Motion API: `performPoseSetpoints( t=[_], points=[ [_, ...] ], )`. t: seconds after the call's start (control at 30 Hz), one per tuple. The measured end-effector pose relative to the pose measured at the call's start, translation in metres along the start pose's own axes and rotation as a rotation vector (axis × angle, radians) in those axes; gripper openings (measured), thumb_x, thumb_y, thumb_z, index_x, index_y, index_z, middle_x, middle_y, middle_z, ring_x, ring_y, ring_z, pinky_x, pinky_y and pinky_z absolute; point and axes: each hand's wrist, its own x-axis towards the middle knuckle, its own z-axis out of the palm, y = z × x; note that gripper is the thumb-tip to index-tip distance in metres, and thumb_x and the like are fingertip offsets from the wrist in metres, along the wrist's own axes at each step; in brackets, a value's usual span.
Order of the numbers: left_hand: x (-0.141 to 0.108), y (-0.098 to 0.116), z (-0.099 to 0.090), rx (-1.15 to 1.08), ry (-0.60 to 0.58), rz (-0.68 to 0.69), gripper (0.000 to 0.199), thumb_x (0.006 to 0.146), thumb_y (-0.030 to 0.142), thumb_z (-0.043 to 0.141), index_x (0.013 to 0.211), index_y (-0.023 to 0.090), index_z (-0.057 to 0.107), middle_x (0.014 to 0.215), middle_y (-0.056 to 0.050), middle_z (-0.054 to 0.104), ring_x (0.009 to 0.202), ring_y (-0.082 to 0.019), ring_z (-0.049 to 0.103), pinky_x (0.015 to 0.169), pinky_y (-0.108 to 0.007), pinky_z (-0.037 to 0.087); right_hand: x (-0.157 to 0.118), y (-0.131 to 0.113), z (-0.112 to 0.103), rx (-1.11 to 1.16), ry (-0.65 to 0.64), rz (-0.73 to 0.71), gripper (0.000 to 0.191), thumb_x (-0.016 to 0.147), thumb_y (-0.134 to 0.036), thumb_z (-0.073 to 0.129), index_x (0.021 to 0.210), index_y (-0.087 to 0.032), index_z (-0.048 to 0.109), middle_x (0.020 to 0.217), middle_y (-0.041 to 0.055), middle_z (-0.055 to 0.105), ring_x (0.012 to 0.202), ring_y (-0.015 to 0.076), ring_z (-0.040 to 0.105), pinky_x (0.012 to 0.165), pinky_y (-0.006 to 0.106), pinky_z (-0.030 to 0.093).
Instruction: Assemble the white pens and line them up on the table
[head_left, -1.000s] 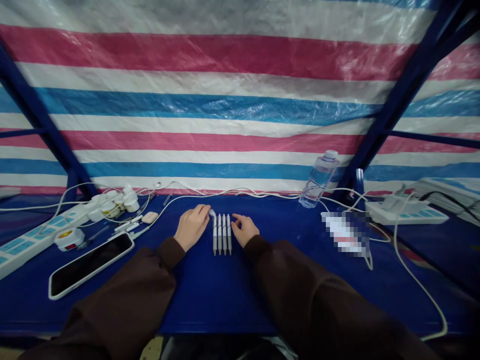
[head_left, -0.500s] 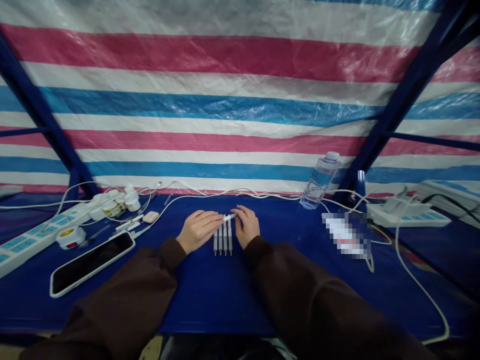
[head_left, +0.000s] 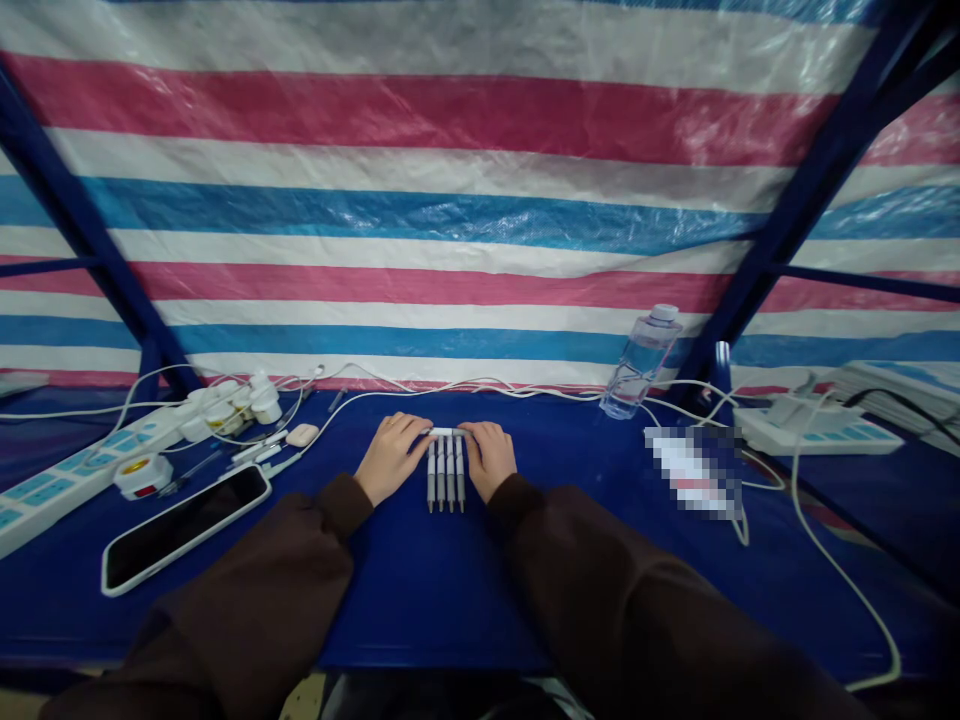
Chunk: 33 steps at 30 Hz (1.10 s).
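Note:
A white pen [head_left: 448,432] lies crosswise over the far ends of several grey-and-white pens [head_left: 451,482]. Those pens rest side by side on the blue table, their tips pointing toward me. My left hand [head_left: 391,455] pinches the crosswise pen's left end, its fingers closed. At the opposite end, the fingers of my right hand [head_left: 492,455] are closed on the same pen. My hands flank the row, and their fingertips hide the two ends of the crosswise pen.
On the left are a phone [head_left: 187,528], a power strip [head_left: 75,470] with white plugs, and a small cream case [head_left: 301,435]. A water bottle [head_left: 641,360] stands back right, near a blurred packet [head_left: 694,470] and another power strip [head_left: 825,430]. White cables run along the back.
My left hand has drawn back to the left, off the pens, and now grips the crosswise pen's end. The pen's middle is uncovered and looks level. My right hand has shifted slightly.

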Motion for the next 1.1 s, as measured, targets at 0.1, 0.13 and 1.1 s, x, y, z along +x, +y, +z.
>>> performPoseSetpoints(
  t=[0.1, 0.13, 1.1],
  points=[
    [-0.0001, 0.001, 0.0001, -0.009, -0.037, 0.0, 0.022, 0.091, 0.028, 0.042, 0.1, 0.017, 0.058, 0.095, -0.006, 0.063, 0.091, -0.019, 0.054, 0.083, -0.035, 0.041, 0.0002, 0.0011, 0.0013, -0.016, 0.011, -0.006, 0.026, 0.088, -0.017, 0.038, 0.102, -0.021, 0.06, 0.099, 0.0062, 0.062, 0.098, 0.02, 0.05, 0.082, 0.033, 0.034],
    [-0.0001, 0.0015, 0.0001, -0.013, -0.044, -0.002, 0.022, 0.091, 0.028, 0.042, 0.1, 0.017, 0.058, 0.096, -0.007, 0.062, 0.091, -0.019, 0.054, 0.083, -0.036, 0.04, 0.0002, 0.0014, 0.0016, -0.019, 0.016, -0.009, 0.026, 0.088, -0.017, 0.038, 0.102, -0.021, 0.061, 0.1, 0.0064, 0.062, 0.098, 0.0202, 0.05, 0.082, 0.033, 0.034],
    [0.0008, 0.0087, -0.0024, 0.121, -0.047, -0.048, 0.023, 0.088, 0.035, 0.044, 0.086, 0.018, 0.058, 0.084, -0.005, 0.062, 0.083, -0.02, 0.052, 0.075, -0.034, 0.038, -0.0018, -0.0015, -0.0004, 0.044, 0.039, -0.049, 0.015, 0.084, -0.022, 0.05, 0.094, -0.021, 0.061, 0.111, 0.0074, 0.059, 0.106, 0.0208, 0.049, 0.087, 0.034, 0.034]
  ],
)
